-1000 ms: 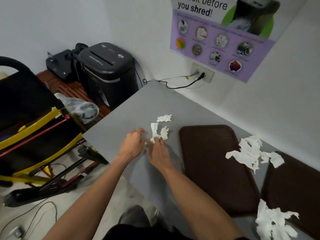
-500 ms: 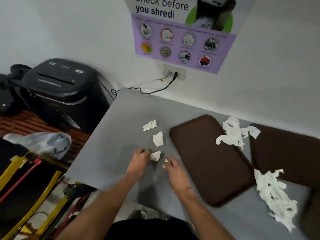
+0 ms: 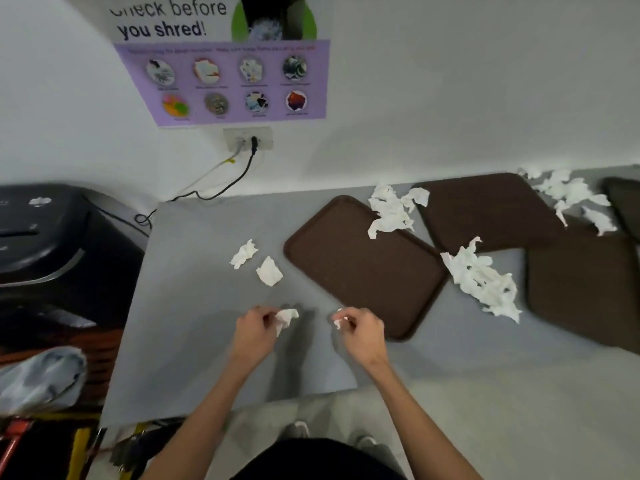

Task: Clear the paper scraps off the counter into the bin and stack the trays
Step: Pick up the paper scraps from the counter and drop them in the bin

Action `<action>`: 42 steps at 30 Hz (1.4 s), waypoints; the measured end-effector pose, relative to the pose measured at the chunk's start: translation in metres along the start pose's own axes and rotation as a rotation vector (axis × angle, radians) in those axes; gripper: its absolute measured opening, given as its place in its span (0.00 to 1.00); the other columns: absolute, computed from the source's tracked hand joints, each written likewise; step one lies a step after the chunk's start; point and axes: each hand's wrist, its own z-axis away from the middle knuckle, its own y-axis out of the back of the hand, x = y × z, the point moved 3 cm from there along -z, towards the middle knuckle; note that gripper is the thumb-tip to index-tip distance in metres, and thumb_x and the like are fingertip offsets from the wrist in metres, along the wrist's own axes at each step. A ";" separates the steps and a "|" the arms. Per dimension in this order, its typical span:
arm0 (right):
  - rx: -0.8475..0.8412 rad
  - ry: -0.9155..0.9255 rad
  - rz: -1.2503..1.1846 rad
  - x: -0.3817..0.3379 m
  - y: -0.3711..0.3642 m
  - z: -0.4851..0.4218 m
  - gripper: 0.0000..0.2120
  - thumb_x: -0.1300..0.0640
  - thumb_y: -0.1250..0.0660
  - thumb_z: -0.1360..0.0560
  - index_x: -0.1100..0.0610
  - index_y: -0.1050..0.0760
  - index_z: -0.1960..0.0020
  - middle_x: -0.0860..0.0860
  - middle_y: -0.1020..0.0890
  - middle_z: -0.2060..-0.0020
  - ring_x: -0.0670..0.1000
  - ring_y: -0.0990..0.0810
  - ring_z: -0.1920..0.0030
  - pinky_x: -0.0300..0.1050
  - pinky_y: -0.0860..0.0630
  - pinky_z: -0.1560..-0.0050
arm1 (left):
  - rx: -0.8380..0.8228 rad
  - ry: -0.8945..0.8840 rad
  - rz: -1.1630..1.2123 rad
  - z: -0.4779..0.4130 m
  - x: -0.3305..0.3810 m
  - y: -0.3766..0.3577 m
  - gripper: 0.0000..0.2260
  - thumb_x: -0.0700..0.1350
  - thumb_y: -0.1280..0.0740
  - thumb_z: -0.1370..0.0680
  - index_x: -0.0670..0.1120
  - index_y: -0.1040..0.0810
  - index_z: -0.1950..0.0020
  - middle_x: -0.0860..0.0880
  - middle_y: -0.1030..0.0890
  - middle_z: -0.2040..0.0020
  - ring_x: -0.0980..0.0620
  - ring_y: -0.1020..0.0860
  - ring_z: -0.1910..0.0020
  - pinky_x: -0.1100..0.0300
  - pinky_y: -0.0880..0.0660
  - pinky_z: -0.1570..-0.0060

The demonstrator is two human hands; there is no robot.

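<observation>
Both hands pinch paper scraps low over the grey counter.

The left hand (image 3: 254, 332) has its fingers curled round a crumpled white scrap (image 3: 286, 318). The right hand (image 3: 363, 332), near it, pinches a smaller bit (image 3: 338, 322) at its fingertips, and both are close over the counter (image 3: 194, 323) near its front edge. Just beyond the left hand lie a loose piece (image 3: 269, 271) and a second piece (image 3: 244, 253), apart from each other. Just beyond the right hand a brown tray (image 3: 353, 271) lies flat, with a paper heap (image 3: 391, 211) over its far corner. Further right a bigger heap (image 3: 481, 278) sits between that tray and two more trays (image 3: 485, 209), which lie flat, not stacked. Well left of the left hand, past the counter's end, stands a black shredder (image 3: 52, 244).
</observation>
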 end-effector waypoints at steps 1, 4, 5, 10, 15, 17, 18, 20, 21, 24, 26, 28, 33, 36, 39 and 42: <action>0.032 -0.030 -0.043 0.002 0.018 0.008 0.12 0.62 0.30 0.24 0.46 0.13 0.53 0.37 0.18 0.62 0.36 0.20 0.60 0.24 0.32 0.52 | -0.010 -0.021 0.027 0.003 0.018 -0.002 0.08 0.41 0.30 0.22 0.51 0.17 0.58 0.50 0.17 0.62 0.49 0.20 0.61 0.60 0.29 0.59; 0.195 -0.145 -0.207 0.022 0.067 0.028 0.04 0.50 0.29 0.24 0.45 0.15 0.55 0.44 0.15 0.60 0.42 0.17 0.58 0.41 0.23 0.50 | -0.001 -0.075 0.096 0.012 0.074 -0.019 0.07 0.52 0.30 0.22 0.50 0.17 0.55 0.52 0.16 0.63 0.51 0.19 0.61 0.56 0.26 0.57; 0.243 -0.180 -0.246 0.032 0.084 0.034 0.03 0.49 0.27 0.25 0.45 0.16 0.56 0.44 0.15 0.61 0.42 0.17 0.58 0.42 0.22 0.51 | -0.013 -0.089 0.114 0.015 0.092 -0.029 0.08 0.54 0.29 0.22 0.50 0.17 0.55 0.53 0.16 0.64 0.53 0.19 0.62 0.57 0.25 0.58; 0.399 -0.248 -0.309 0.093 0.176 0.072 0.08 0.53 0.24 0.24 0.45 0.22 0.58 0.42 0.15 0.63 0.37 0.18 0.61 0.27 0.28 0.59 | -0.082 -0.259 0.224 0.042 0.186 -0.098 0.07 0.54 0.23 0.25 0.53 0.17 0.56 0.58 0.16 0.64 0.58 0.18 0.65 0.57 0.21 0.61; 0.525 -0.162 -0.387 0.174 0.273 0.120 0.05 0.57 0.29 0.18 0.48 0.23 0.48 0.42 0.13 0.55 0.38 0.13 0.56 0.37 0.19 0.52 | -0.249 -0.393 0.299 0.091 0.281 -0.195 0.08 0.43 0.24 0.24 0.54 0.17 0.49 0.57 0.13 0.56 0.59 0.15 0.55 0.58 0.19 0.54; 0.556 -0.163 -0.424 0.212 0.311 0.137 0.06 0.58 0.30 0.18 0.47 0.23 0.44 0.43 0.14 0.53 0.40 0.13 0.55 0.44 0.16 0.50 | -0.310 -0.418 0.310 0.117 0.319 -0.235 0.12 0.39 0.25 0.23 0.54 0.18 0.44 0.55 0.13 0.54 0.59 0.15 0.54 0.62 0.20 0.54; 0.578 -0.163 -0.440 0.233 0.329 0.145 0.07 0.58 0.31 0.17 0.47 0.22 0.43 0.43 0.14 0.52 0.41 0.13 0.55 0.47 0.15 0.49 | -0.336 -0.414 0.315 0.128 0.337 -0.256 0.13 0.38 0.27 0.22 0.55 0.19 0.43 0.54 0.13 0.56 0.58 0.16 0.56 0.63 0.22 0.56; 0.620 -0.174 -0.471 0.273 0.365 0.161 0.06 0.57 0.31 0.17 0.48 0.20 0.42 0.43 0.13 0.52 0.42 0.12 0.56 0.50 0.15 0.49 | -0.377 -0.408 0.326 0.149 0.372 -0.299 0.13 0.38 0.28 0.21 0.55 0.19 0.44 0.56 0.14 0.56 0.58 0.17 0.56 0.65 0.25 0.57; 0.639 -0.191 -0.483 0.292 0.383 0.169 0.06 0.58 0.31 0.17 0.49 0.20 0.42 0.42 0.13 0.52 0.42 0.12 0.56 0.50 0.14 0.49 | -0.397 -0.407 0.322 0.159 0.390 -0.321 0.12 0.39 0.29 0.20 0.55 0.20 0.44 0.58 0.14 0.54 0.58 0.17 0.54 0.65 0.25 0.56; 0.694 -0.266 -0.492 0.349 0.434 0.193 0.07 0.59 0.30 0.18 0.51 0.18 0.41 0.41 0.13 0.52 0.41 0.12 0.56 0.51 0.15 0.48 | -0.465 -0.405 0.338 0.189 0.443 -0.377 0.11 0.37 0.31 0.19 0.54 0.19 0.47 0.57 0.15 0.52 0.56 0.17 0.55 0.61 0.22 0.55; 0.749 -0.310 -0.503 0.388 0.468 0.207 0.06 0.58 0.29 0.18 0.50 0.17 0.42 0.42 0.13 0.54 0.42 0.12 0.55 0.53 0.15 0.48 | -0.516 -0.412 0.343 0.205 0.478 -0.414 0.12 0.34 0.32 0.19 0.52 0.17 0.51 0.53 0.14 0.54 0.52 0.16 0.57 0.57 0.20 0.56; 0.818 -0.358 -0.530 0.427 0.501 0.220 0.05 0.56 0.29 0.18 0.49 0.17 0.44 0.41 0.13 0.56 0.42 0.12 0.54 0.53 0.15 0.47 | -0.569 -0.429 0.319 0.217 0.514 -0.451 0.13 0.33 0.33 0.20 0.50 0.16 0.53 0.51 0.13 0.56 0.47 0.15 0.57 0.48 0.20 0.55; 0.952 -0.515 -0.554 0.521 0.567 0.242 0.06 0.54 0.27 0.20 0.47 0.16 0.44 0.39 0.14 0.54 0.39 0.14 0.52 0.43 0.16 0.48 | -0.633 -0.463 0.257 0.235 0.600 -0.538 0.04 0.43 0.26 0.23 0.53 0.15 0.50 0.54 0.13 0.55 0.53 0.16 0.55 0.49 0.20 0.51; 0.998 -0.597 -0.520 0.588 0.605 0.241 0.09 0.53 0.25 0.21 0.46 0.17 0.42 0.42 0.15 0.48 0.39 0.15 0.50 0.38 0.17 0.49 | -0.664 -0.476 0.257 0.239 0.655 -0.604 0.08 0.51 0.21 0.27 0.51 0.16 0.52 0.57 0.13 0.55 0.57 0.16 0.56 0.56 0.20 0.54; 1.023 -0.674 -0.499 0.648 0.649 0.238 0.09 0.53 0.25 0.21 0.47 0.16 0.42 0.43 0.16 0.47 0.38 0.16 0.50 0.29 0.21 0.52 | -0.739 -0.473 0.258 0.233 0.705 -0.686 0.11 0.53 0.20 0.28 0.50 0.18 0.54 0.57 0.13 0.53 0.56 0.15 0.54 0.54 0.18 0.51; 1.040 -0.755 -0.500 0.699 0.699 0.242 0.07 0.53 0.26 0.20 0.47 0.16 0.42 0.41 0.15 0.48 0.40 0.16 0.49 0.26 0.24 0.54 | -0.824 -0.497 0.229 0.234 0.760 -0.764 0.07 0.46 0.23 0.24 0.51 0.21 0.54 0.56 0.13 0.53 0.53 0.14 0.52 0.45 0.18 0.47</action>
